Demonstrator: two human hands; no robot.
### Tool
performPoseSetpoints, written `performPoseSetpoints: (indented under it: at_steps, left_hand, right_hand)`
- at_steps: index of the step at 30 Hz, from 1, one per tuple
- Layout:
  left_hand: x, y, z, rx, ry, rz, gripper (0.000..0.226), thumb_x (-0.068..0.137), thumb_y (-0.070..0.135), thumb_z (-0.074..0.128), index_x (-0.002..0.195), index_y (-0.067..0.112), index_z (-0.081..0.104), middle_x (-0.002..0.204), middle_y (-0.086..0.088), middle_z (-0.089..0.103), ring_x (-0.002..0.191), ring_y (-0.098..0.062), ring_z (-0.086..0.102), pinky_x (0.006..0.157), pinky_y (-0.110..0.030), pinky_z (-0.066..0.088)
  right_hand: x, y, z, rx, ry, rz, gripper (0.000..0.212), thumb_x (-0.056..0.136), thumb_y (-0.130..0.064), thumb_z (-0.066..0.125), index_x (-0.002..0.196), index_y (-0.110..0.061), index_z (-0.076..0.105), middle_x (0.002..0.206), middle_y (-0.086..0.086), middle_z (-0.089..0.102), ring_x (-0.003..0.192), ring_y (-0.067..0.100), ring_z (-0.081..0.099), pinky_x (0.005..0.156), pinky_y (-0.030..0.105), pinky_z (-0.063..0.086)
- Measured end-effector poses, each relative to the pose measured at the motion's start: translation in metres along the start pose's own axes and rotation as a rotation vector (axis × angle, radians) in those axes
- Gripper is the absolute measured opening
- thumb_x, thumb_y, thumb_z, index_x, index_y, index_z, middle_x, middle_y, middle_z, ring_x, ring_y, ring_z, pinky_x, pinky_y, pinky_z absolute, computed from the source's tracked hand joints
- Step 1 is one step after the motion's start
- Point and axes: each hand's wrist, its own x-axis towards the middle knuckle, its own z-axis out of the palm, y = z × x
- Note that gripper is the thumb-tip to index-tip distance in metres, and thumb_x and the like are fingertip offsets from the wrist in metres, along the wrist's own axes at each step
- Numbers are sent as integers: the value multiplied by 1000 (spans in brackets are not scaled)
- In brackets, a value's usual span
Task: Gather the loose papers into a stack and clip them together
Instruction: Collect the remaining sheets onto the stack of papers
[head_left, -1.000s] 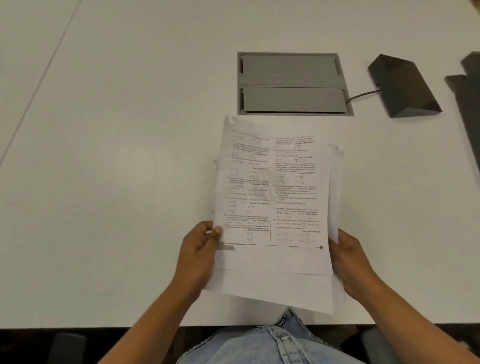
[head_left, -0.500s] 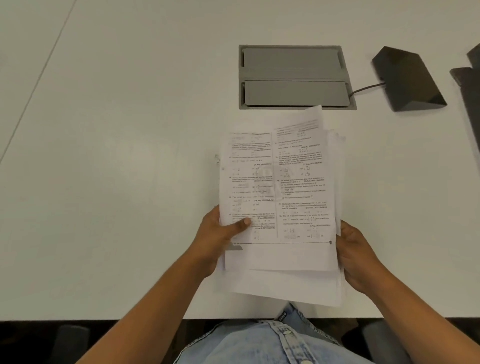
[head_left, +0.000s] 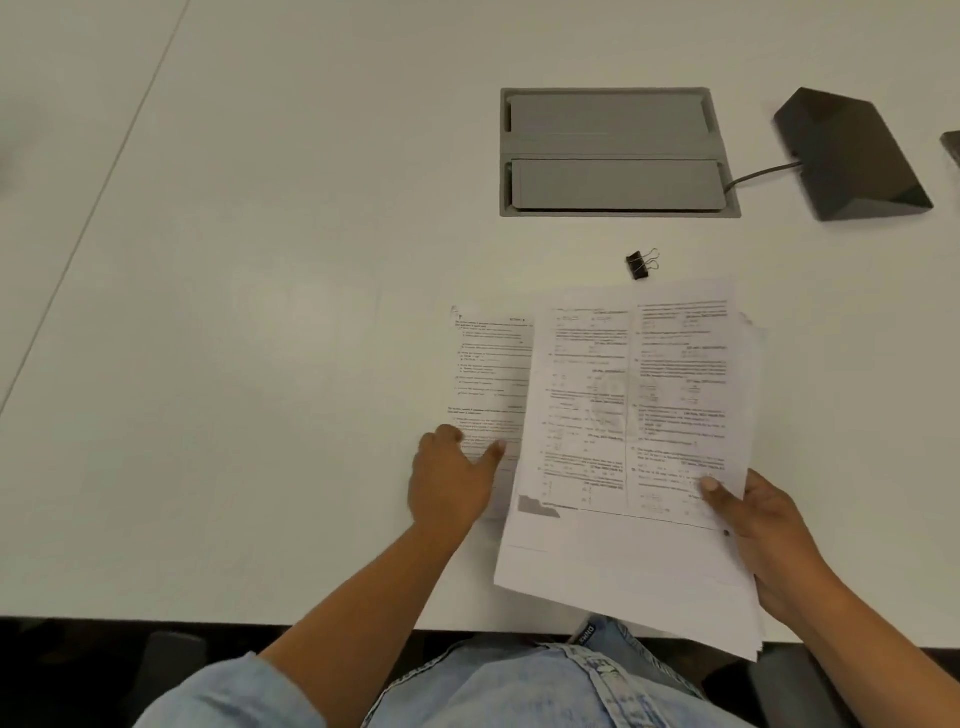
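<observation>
- Because paper is thin, light and floppy, the right hand (head_left: 769, 540) pinches the stack (head_left: 634, 467) by its lower corner.
- Left hand (head_left: 452, 483) lies open, flat on a loose sheet (head_left: 491, 374) on the table (head_left: 260, 312); it slides easily.
- Binder clip (head_left: 640, 265) is small and stiff, untouched.

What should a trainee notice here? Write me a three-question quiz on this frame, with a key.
1. True or false: the binder clip is already fastened on the stack.
2. Which hand holds the stack? A. left hand B. right hand C. both
3. Fill in: the left hand rests on a loose ____ lying on the table.

Key:
1. False. The clip lies alone on the table, beyond the papers' far edge.
2. B. The right hand grips the stack at its near right corner.
3. Sheet. It lies flat, partly under the stack's left edge.
</observation>
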Motion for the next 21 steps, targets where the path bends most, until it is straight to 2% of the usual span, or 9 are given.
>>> performPoseSetpoints:
  at_steps: [2, 5, 6, 9, 11, 14, 18, 20, 21]
  left_hand:
    - [6, -13, 6, 385, 67, -17, 88, 71, 74, 64, 128, 9, 47, 125, -9, 51, 116, -27, 52, 89, -39, 47]
    - [11, -19, 12, 515, 68, -40, 102, 63, 73, 71, 131, 4, 39, 129, -12, 45, 115, -27, 49, 88, -37, 46]
    - [13, -19, 12, 470, 61, -60, 101, 61, 70, 76, 128, 5, 39, 128, -12, 44, 113, -28, 51, 85, -37, 48]
    - [16, -14, 8, 246, 24, -137, 91, 58, 52, 89, 119, 6, 41, 124, -12, 42, 102, -30, 60, 72, -38, 53]
    - [17, -16, 4, 118, 6, -182, 87, 57, 43, 93, 116, 8, 39, 118, -11, 47, 99, -31, 63, 67, -38, 50]
    - [20, -23, 0, 3, -25, -224, 75, 63, 35, 91, 112, 12, 39, 104, -5, 58, 99, -32, 64, 68, -37, 49]
    - [27, -35, -7, -34, -3, -138, 27, 89, 31, 66, 108, 12, 61, 109, -8, 70, 101, -33, 66, 81, -37, 53]
    - [30, -44, -17, -203, 37, -100, 19, 94, 27, 60, 96, 11, 68, 101, -13, 73, 95, -35, 68, 83, -44, 56]
    - [30, -48, -25, -288, 65, -94, 17, 94, 25, 60, 90, 12, 70, 95, -14, 74, 89, -35, 70, 79, -46, 57]
  right_hand:
    - [-3, 1, -6, 7, 6, 2, 60, 62, -46, 79, 114, -20, 67, 114, 2, 74, 95, 18, 73, 76, 29, 59]
    - [-8, 0, -13, -43, 41, -7, 72, 49, -56, 85, 110, -23, 68, 104, -4, 77, 88, 15, 74, 64, 26, 59]
    - [-9, -1, -16, -47, 48, -10, 65, 54, -53, 84, 109, -24, 68, 103, -5, 77, 87, 16, 74, 62, 24, 59]
    - [-12, -5, -22, -7, 71, -9, 22, 86, -24, 66, 107, -24, 67, 99, -7, 77, 85, 16, 74, 58, 22, 58]
    - [-11, -7, -27, 8, 102, -8, 20, 92, -17, 59, 110, -23, 66, 95, -11, 77, 84, 11, 74, 58, 21, 58]
    - [-12, -11, -32, 41, 120, -1, 28, 94, -15, 58, 120, -22, 64, 103, -9, 76, 85, 9, 74, 63, 23, 59]
    - [-14, -15, -40, 58, 129, -11, 28, 88, -20, 61, 115, -25, 65, 105, -8, 75, 84, 9, 74, 63, 23, 59]
    - [-16, -18, -42, 52, 126, -8, 29, 81, -24, 63, 109, -26, 66, 102, -10, 76, 84, 12, 74, 61, 22, 59]
    - [-18, -19, -42, 48, 129, -5, 29, 79, -25, 64, 108, -27, 66, 100, -11, 76, 84, 13, 74, 60, 22, 58]
